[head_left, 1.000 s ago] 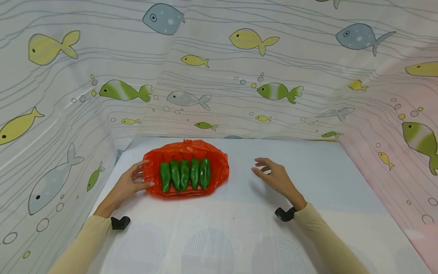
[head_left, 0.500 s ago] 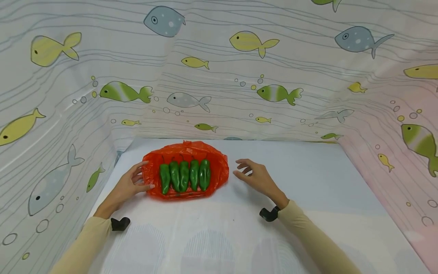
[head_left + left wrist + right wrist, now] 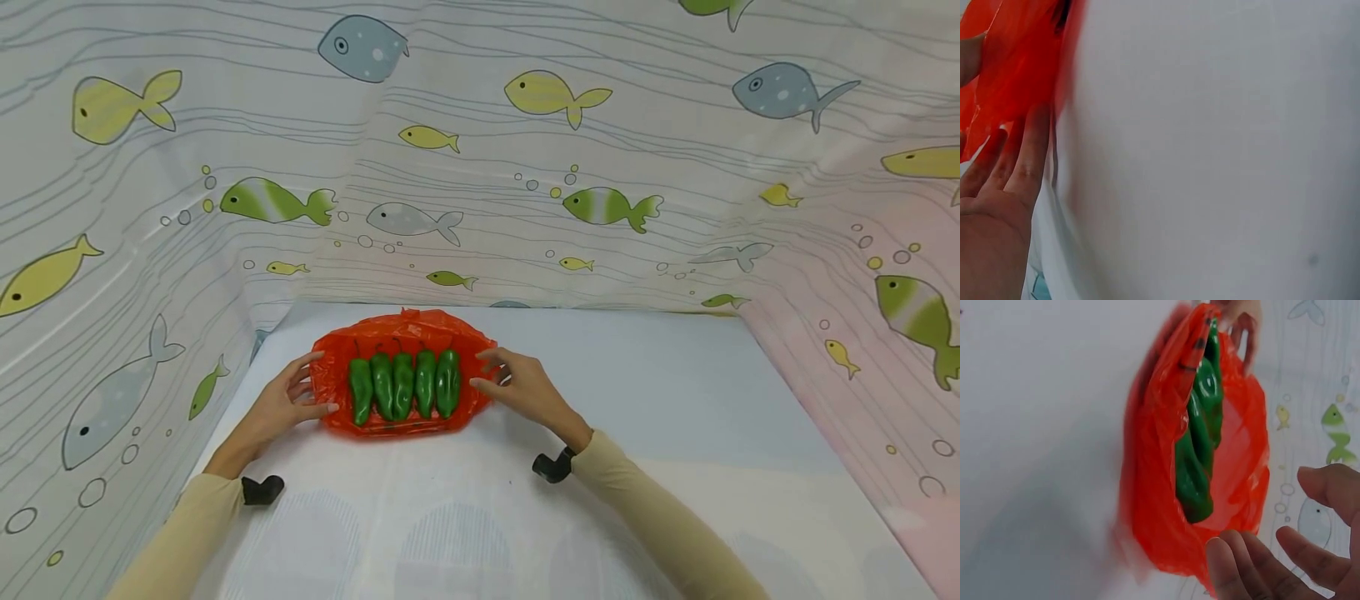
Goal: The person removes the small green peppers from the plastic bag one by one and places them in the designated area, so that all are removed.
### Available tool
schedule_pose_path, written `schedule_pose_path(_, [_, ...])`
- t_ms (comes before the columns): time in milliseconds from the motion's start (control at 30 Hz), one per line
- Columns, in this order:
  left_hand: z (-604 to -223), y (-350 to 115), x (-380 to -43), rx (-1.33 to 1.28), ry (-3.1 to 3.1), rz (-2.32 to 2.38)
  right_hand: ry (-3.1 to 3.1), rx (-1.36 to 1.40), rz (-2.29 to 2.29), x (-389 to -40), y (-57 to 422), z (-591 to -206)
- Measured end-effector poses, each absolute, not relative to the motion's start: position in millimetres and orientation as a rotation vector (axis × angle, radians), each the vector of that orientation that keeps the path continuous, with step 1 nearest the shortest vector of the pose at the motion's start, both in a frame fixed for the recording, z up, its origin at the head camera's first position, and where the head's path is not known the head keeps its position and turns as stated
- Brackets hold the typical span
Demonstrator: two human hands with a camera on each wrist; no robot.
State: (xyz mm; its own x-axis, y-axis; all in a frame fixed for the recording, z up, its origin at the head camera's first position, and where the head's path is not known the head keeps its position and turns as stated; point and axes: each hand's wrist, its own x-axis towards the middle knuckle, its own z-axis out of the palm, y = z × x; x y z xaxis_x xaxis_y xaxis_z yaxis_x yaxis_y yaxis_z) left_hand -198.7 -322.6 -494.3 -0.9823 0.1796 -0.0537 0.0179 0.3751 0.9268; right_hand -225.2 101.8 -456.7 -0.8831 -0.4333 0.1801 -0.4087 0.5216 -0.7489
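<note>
Several green chili peppers [image 3: 402,385] lie side by side in an orange-red plastic bag [image 3: 420,321] on the table, stems pointing away from me. At the bag's left end my left hand [image 3: 283,400] rests with thumb and fingers spread. Its fairly straight fingers touch the outside of the plastic in the left wrist view. My right hand [image 3: 528,387] is at the right end, fingertips over the rim and apart from the peppers. In the right wrist view its thumb and fingers are spread, holding nothing; whether they touch the plastic I cannot tell.
White and pale blue cloth [image 3: 637,375] covers the table, with grey rounded shapes near the front. Fish-printed sheeting [image 3: 480,167] rises behind and along both sides. A black wrist-worn device [image 3: 553,464] sits at the right wrist, another [image 3: 262,490] at the left.
My right hand has moved left across the table, from well right of the bag to its right rim. The left hand and the peppers have hardly moved.
</note>
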Motion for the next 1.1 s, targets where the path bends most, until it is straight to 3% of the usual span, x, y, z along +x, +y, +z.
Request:
schedule_pose_path(333, [-496, -323, -197, 0.187, 2.466, 1.691, 2.728, -0.732, -1.262, -235, 74, -458])
schedule_pose_path(1100, [-491, -319, -199, 0.128, 2.506, 1.586, 2.707, -0.375, -1.147, -263, 33, -464])
